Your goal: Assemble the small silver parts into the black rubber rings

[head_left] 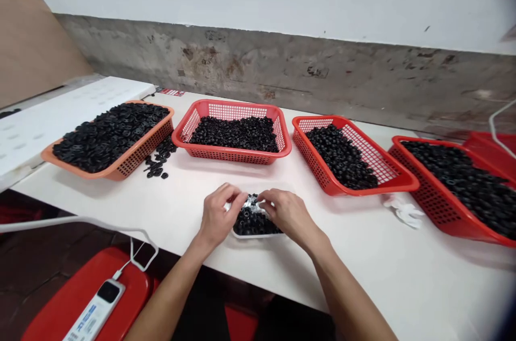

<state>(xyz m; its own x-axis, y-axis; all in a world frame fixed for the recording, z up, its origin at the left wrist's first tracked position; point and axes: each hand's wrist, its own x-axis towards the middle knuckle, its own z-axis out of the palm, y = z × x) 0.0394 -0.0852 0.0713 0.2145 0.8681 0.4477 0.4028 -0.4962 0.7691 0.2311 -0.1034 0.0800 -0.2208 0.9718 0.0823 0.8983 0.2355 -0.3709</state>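
A small white tray (258, 236) filled with black rings (255, 223) stands near the table's front edge. Over the rings, between my two hands, is a shiny crinkled piece (253, 202), silvery or clear like a little plastic bag. My left hand (220, 212) is closed in a pinch at its left side, thumb and forefinger together. From the right, my right hand (288, 213) pinches at the other side, its fingers bent down above the tray. The fingertips partly hide what they hold.
Behind the tray are an orange basket (121, 172) and red baskets (231, 156) (322, 172) (443, 212), heaped with black parts. Loose black pieces (157, 164) lie by the orange basket. A crumpled white tissue (406, 213) is at right. A white power bank (97, 309) rests on a red stool (60, 303).
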